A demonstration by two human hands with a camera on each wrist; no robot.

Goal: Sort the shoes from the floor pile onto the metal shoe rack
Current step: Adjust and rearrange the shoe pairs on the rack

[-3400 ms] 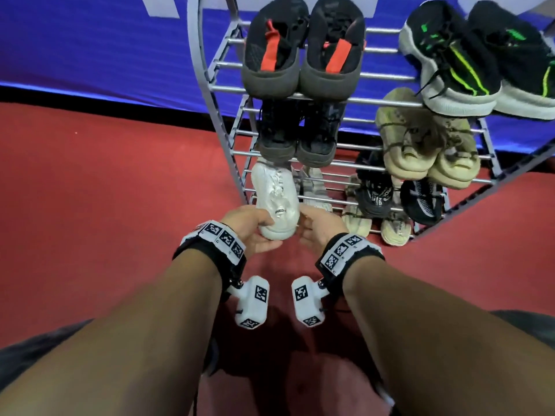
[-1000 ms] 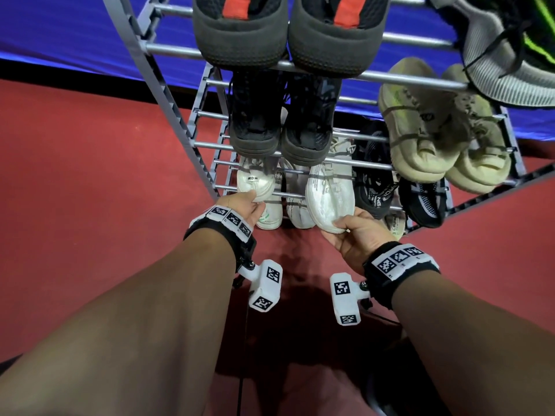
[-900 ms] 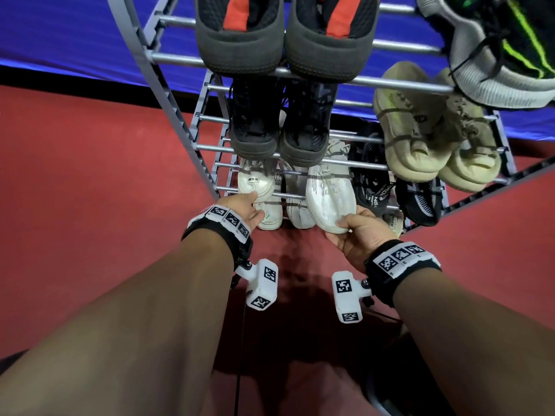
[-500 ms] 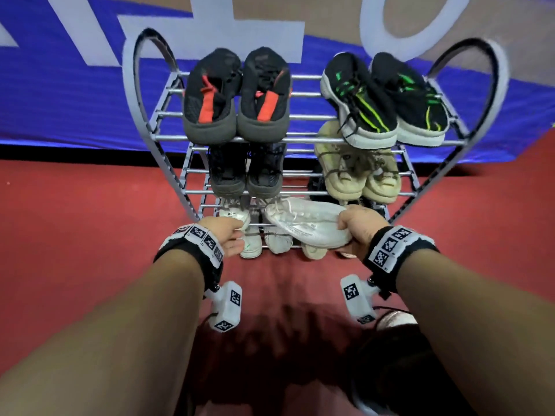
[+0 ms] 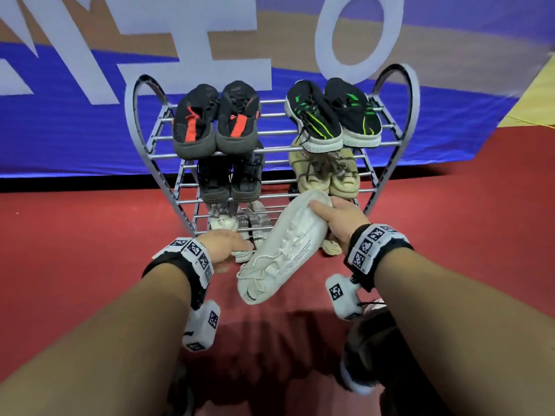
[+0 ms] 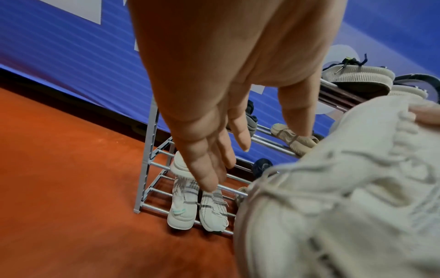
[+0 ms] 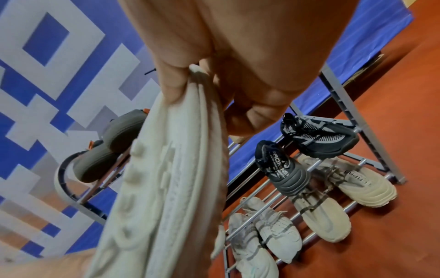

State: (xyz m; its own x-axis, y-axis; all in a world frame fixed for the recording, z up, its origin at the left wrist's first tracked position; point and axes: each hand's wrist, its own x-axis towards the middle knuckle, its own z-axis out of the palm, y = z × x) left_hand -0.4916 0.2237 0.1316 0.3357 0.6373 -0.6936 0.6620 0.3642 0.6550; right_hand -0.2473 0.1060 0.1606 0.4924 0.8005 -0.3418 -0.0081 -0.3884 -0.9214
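Note:
The heart-shaped metal shoe rack point(image 5: 271, 149) stands on red carpet against a blue banner. My right hand point(image 5: 326, 211) point(image 7: 202, 90) pinches one end of a white knit sneaker point(image 5: 285, 250) point(image 7: 161, 188) in front of the bottom shelf. The sneaker is in the air, tilted, its free end pointing down toward me. It fills the right side of the left wrist view point(image 6: 333, 197). My left hand point(image 5: 228, 246) point(image 6: 228, 165) hovers with straight fingers, holding nothing, above a white pair point(image 5: 222, 223) point(image 6: 190, 210) on the bottom shelf's left end.
On the rack sit a black-and-red pair point(image 5: 216, 121), a black-and-green pair point(image 5: 330, 115), a black pair point(image 5: 228, 178) and a beige pair point(image 5: 327, 172). A black mesh pair point(image 7: 309, 146) and another beige pair point(image 7: 333, 197) lie lower right. A dark shoe point(image 5: 369, 355) lies under my right forearm.
My right hand has pulled the white sneaker back from the bottom shelf and swung it round. My left hand has come off the white shoe on the shelf. The head view has drawn back.

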